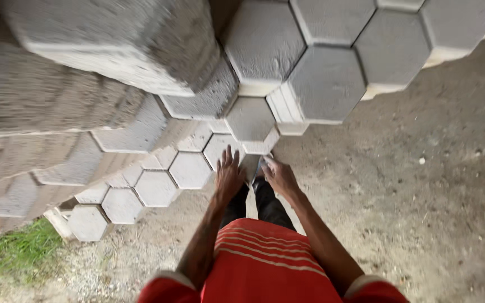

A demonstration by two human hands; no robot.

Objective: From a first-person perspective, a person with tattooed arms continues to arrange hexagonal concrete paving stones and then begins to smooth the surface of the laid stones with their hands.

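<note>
I look straight down past my red striped shirt and dark trousers. My left hand point(228, 177) reaches down with fingers spread, its tips at the edge of a low grey hexagonal concrete paver point(220, 148). My right hand point(279, 177) reaches down beside it, fingers loosely apart, close to a paver point(250, 166) standing between both hands; contact is not clear. Neither hand visibly grips anything.
Tall stacks of hexagonal pavers point(326, 81) rise on the left and across the top, with a large stack point(113, 42) close to the camera. A low row of pavers point(155, 188) runs to the lower left. Sandy ground point(422, 185) lies right; grass point(12, 252) bottom left.
</note>
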